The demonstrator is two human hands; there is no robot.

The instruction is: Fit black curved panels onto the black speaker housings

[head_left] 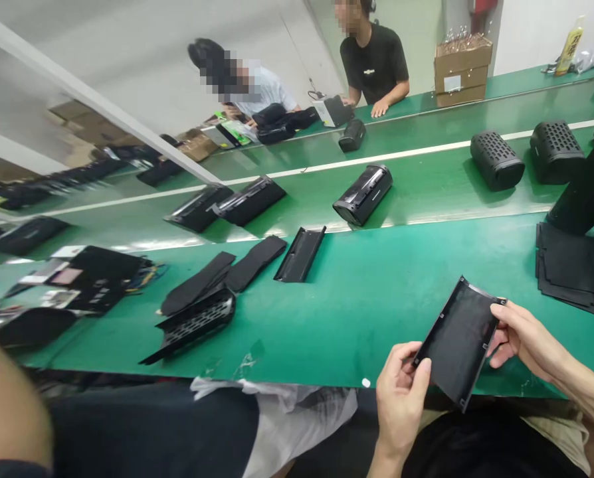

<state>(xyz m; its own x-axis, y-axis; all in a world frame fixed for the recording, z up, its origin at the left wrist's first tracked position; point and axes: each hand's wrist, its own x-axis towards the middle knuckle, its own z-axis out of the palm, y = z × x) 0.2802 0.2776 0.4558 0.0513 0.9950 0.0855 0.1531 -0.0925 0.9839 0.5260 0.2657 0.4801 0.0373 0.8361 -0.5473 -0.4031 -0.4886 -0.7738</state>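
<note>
Between my two hands is a black curved plastic cover (459,342), its hollow inner side facing up, with small clips along its edges. My left hand (401,392) pinches its lower left corner. At the upper right edge, my right hand (523,332) grips it with the thumb on top. The cover is tilted above the front edge of the green bench. A similar black cover (301,255) lies on the bench further left. Black fabric sheets (573,269) are stacked to the right of my right hand.
A perforated black shell (192,325) and dark fabric pieces (254,262) lie on the left. Black speaker bodies (364,194) stand along the green conveyor (421,172). Across it, two people work near a cardboard box (462,70). Another person's arm is at the left edge.
</note>
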